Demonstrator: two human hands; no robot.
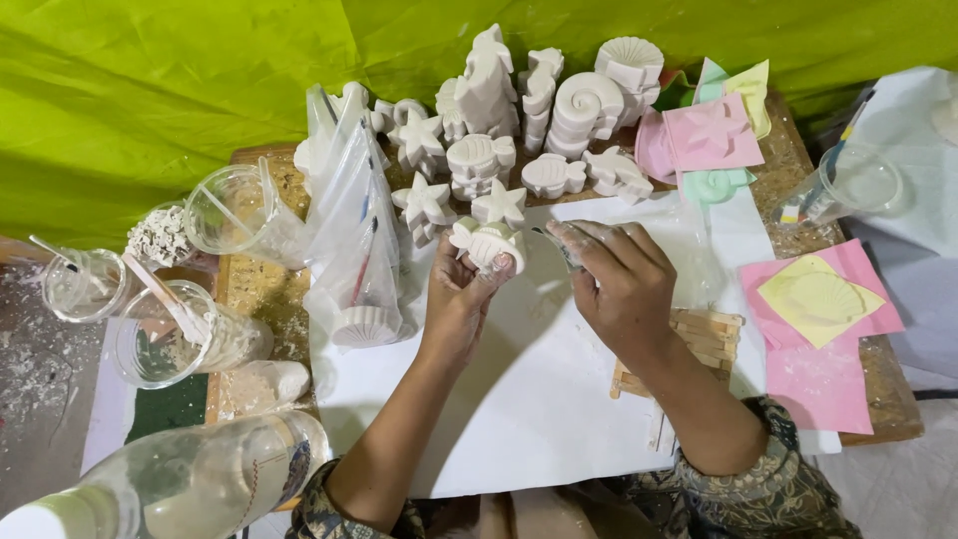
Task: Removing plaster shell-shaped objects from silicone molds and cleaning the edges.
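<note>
My left hand (461, 295) holds up a white plaster fish figure (487, 244) over the white paper sheet (539, 399). My right hand (619, 279), dusted with plaster, grips a small thin tool (552, 241) whose tip points toward the fish. Just beyond both hands lie white plaster stars (424, 203) and more fish casts (554, 175). Behind them stand taller seahorse (489, 85) and shell casts (587, 108).
Clear plastic cups (160, 334) with stir sticks and a clear bag (354, 230) sit left. A plastic bottle (180, 484) lies at lower left. Pink and yellow flexible moulds (818, 299) lie right, wooden sticks (704, 334) under my right wrist. Green cloth hangs behind.
</note>
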